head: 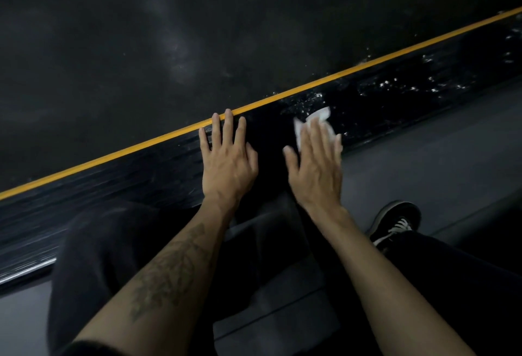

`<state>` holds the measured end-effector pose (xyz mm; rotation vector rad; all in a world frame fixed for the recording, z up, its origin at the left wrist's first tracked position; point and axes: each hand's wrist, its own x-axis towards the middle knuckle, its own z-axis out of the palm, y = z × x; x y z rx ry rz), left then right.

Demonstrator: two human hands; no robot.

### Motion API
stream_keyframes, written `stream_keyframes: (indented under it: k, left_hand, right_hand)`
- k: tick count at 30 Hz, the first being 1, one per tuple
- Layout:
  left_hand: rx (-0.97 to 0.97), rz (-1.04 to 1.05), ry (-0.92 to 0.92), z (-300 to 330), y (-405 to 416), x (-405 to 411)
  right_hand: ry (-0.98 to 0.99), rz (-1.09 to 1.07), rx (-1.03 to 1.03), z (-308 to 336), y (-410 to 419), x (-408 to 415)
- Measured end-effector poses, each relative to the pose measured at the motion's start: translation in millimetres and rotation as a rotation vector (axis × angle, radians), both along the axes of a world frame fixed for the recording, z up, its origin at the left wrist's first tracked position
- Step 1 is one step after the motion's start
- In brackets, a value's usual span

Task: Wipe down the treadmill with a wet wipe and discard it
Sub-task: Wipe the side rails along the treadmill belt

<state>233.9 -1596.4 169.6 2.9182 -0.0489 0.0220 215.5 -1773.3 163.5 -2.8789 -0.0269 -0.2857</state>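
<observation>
The person is crouched beside the treadmill (395, 93), with both hands down on its shiny black side rail. The right hand (316, 163) lies flat with straight fingers and presses a white wet wipe (313, 121) onto the rail. The wipe pokes out past the fingertips on the far side. The left hand (228, 158) is just beside it on the left, apart from it, spread wide and flat on the rail, holding nothing. Its fingertips reach the thin yellow stripe (141, 143) that runs along the rail's far edge. Beyond the stripe is the dark running belt (141, 44). To the right of the wipe the rail has small bright wet spots (409, 87). Near us are the person's knees in dark trousers (93, 256), and a black shoe with white laces (395, 223) stands on the grey floor (452, 158) at the right.
</observation>
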Motion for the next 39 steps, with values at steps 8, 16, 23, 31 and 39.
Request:
stream_keyframes:
  k: [8, 16, 23, 31, 39]
  left_hand:
    - [-0.017, 0.014, 0.003, -0.9, 0.7, 1.4]
    - [-0.020, 0.011, 0.018, -1.4, 1.9, 2.4]
    - [-0.030, 0.014, 0.016, 0.0, 2.4, 2.0]
    - [-0.027, 0.014, 0.036, 0.6, 2.4, 2.8]
    - [-0.040, 0.018, 0.038, 0.7, 2.4, 3.4]
  right_hand:
    - [0.032, 0.019, -0.063, 3.3, -31.9, 18.3]
    - [0.008, 0.217, -0.079, -1.2, -30.5, 20.8]
    - [0.042, 0.221, 0.010, -1.4, 1.3, 12.9]
    - [0.097, -0.002, -0.021, 5.8, -10.8, 32.4]
    - [0.092, -0.022, -0.069, 3.9, -19.0, 40.9]
